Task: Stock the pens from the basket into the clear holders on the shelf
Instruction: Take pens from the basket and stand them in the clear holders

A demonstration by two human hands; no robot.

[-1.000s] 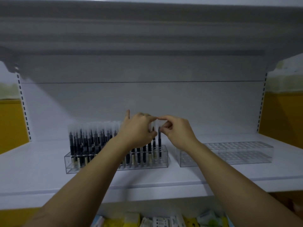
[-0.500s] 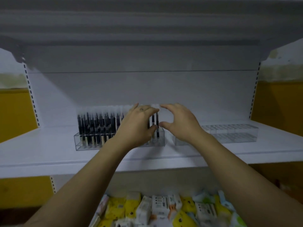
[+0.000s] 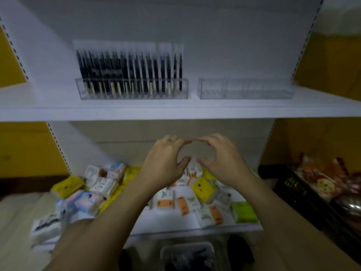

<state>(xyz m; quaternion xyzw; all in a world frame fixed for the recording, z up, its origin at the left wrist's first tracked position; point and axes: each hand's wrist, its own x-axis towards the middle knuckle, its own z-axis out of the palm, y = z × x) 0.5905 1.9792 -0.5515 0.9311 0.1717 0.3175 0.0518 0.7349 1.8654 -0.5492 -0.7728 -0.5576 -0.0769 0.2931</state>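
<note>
Down at the near edge sits the basket, its dark contents too blurred to call. Just beyond, both hands hover over the packets, left hand and right hand, fingers loosely spread, holding nothing. Far up on the shelf, pens stand upright in the left holder, long axis vertical, pale ends down. The right holder shows none. They look light, stiff and slick: I'd pinch mid-barrel and keep each vertical for its slot.
</note>
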